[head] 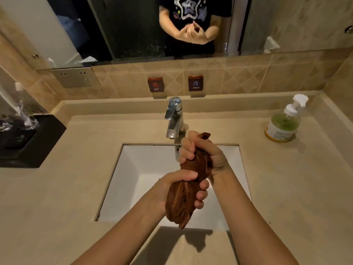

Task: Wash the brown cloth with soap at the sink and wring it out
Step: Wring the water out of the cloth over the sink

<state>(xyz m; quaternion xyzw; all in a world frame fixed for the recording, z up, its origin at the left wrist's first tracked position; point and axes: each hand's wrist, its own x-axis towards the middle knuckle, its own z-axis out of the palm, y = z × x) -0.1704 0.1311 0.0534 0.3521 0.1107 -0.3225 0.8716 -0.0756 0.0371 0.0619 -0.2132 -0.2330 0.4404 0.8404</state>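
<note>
I am viewing one brown cloth [188, 180], bunched into a twisted roll and being held above one white sink [131, 169]. Two hands are gripping it: the right hand [202, 152] is clenching its upper end just below one chrome faucet [173, 117]; the left hand [177, 190] is clenching its middle, with the lower end hanging free. One soap bottle [284, 121] is standing well apart on the counter [286, 188] at right. Two labels, HOT [155, 85] and COLD [195, 83], are showing on the wall.
</note>
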